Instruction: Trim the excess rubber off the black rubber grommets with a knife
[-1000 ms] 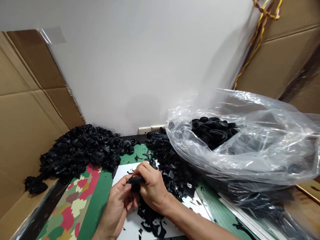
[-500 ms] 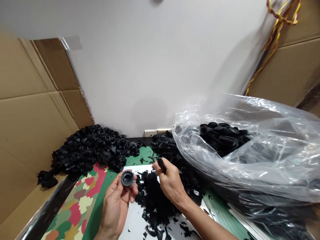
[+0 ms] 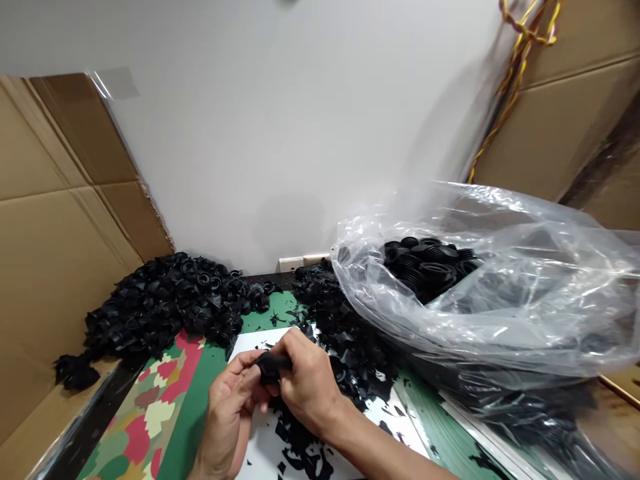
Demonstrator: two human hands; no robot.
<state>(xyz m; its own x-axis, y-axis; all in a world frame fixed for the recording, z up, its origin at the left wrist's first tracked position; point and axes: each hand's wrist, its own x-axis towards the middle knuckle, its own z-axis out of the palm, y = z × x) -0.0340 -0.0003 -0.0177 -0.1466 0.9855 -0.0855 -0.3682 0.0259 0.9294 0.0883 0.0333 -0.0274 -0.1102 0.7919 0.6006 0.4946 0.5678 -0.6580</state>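
Observation:
My left hand (image 3: pixel 227 407) holds a round black rubber part (image 3: pixel 270 368) between thumb and fingers, over the white sheet (image 3: pixel 250 453). My right hand (image 3: pixel 310 383) is closed against the part's right side, its fingers curled. By the right thumb is a blurred black shape; whether it is a thumb cover, a tool or a bit of rubber I cannot tell. Below and behind the hands lie many black rubber scraps (image 3: pixel 300 443), some on the sheet and more heaped to the right.
A heap of ribbed black rubber parts (image 3: pixel 165 300) lies at the left, against a cardboard panel (image 3: pixel 50 233). At the right a clear plastic bag (image 3: pixel 525 333) holds more black parts (image 3: pixel 435 263). A white wall (image 3: pixel 250 133) closes off the back; twisted yellow-red wire (image 3: pixel 515 80) hangs right.
My right hand has moved left and down, onto the black rubber part in my left hand. The part has turned, and its hollow face no longer shows. The view has shifted slightly right.

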